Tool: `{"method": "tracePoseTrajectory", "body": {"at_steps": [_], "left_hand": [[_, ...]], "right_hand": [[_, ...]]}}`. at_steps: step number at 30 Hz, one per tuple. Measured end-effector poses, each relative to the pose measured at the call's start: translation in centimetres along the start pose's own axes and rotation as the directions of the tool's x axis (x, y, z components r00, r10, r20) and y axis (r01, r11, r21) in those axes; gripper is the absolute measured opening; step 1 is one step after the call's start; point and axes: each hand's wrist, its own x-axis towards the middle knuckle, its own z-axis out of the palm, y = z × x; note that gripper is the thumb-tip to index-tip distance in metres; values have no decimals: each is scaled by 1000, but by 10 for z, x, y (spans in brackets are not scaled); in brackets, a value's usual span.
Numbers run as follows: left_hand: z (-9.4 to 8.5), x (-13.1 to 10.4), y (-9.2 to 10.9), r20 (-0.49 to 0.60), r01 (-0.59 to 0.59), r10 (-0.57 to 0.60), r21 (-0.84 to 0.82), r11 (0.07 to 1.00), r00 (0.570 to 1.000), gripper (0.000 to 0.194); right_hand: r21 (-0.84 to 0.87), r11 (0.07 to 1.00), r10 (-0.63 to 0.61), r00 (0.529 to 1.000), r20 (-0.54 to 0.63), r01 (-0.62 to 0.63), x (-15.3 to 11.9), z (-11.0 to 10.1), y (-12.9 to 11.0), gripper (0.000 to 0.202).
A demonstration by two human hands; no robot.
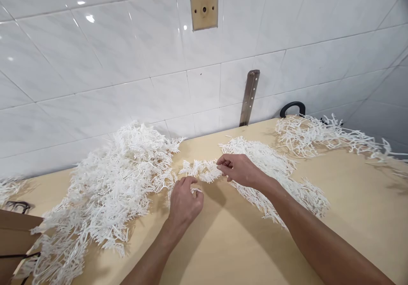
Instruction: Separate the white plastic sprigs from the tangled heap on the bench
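My left hand is over the table's middle, its fingers curled and a thin white branching strand showing between thumb and fingers. To its upper right, my right hand pinches the right end of a small white branched cluster. The cluster spans the gap between both hands. A large heap of white branched pieces lies left of my left hand. Partly behind my right hand and forearm spreads a flatter pile of similar white pieces.
Looser white branches lie at the back right beside a black curved handle. A metal strip leans on the tiled wall. Black-framed glasses and a cardboard box are at the left. The wooden table extends in front.
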Motion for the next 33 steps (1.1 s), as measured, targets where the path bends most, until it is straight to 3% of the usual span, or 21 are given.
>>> {"method": "tracePoseTrajectory", "body": {"at_steps": [3,5,8,12,16,20,24,28,33], "left_hand": [[-13,9,-5,60,23,-26,52,998,998,12],[-23,11,-3,22,-6,5,66,998,1000,12],[-40,8,12,-92,-145,153,87,986,984,14],[-51,-4,44,-162,-365,367,43,930,916,15],[-29,-11,54,-94,-425,428,52,904,899,21],[8,-8,37,-75,-331,357,237,913,931,39],[24,-4,20,-85,-338,371,263,903,925,28],[24,-4,11,-102,-336,351,139,932,931,20],[27,-2,8,-107,-125,107,-177,976,988,15]], "right_hand": [[206,975,85,996,-22,-79,0,0,-2,16],[282,954,120,992,-42,-103,0,3,-2,21],[323,936,158,987,-28,-140,0,8,-1,25],[359,920,178,984,-25,-157,1,14,0,27],[389,910,165,986,-20,-144,1,17,-3,30],[393,908,165,986,-16,-145,-2,17,-8,28],[376,914,169,986,-8,-154,-2,18,-7,25],[353,916,197,980,16,-190,0,21,-1,27],[426,890,118,984,132,-164,-1,21,0,42]]}}
